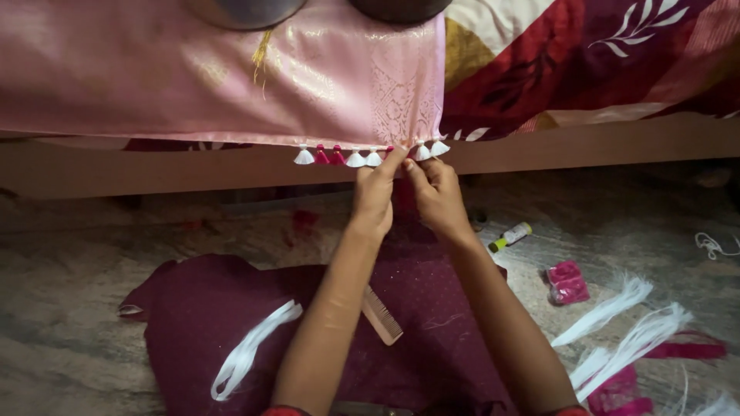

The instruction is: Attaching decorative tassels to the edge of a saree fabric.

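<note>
Two metal vessels (245, 11) at the top are cut off by the frame, only their lower curves showing, and they rest on the pink cloth (193, 73). What the fingertips pinch is hard to make out — the fingers cover it, and only a hint of red shows between them.

A small tube (511, 236) with a yellow-green cap and pale body lies on the floor just right of the right forearm; its label is too small to tell. Farther right sits a crumpled pink packet (567, 282), and beyond it white thread bundles (634, 320).

The cloth hangs over a wooden edge, with a row of white and red tassels (354, 157) along its hem. Both hands meet at that hem, in the gap between the tassels. The left hand (375, 194) pinches the hem with fingers closed; the right hand (436, 192) is closed on the same spot, touching the left — the tassels sit just beside the grip on either side.

Below the arms, a comb (382, 315) and a white loop (250, 348) lie on a maroon cloth (200, 308).
</note>
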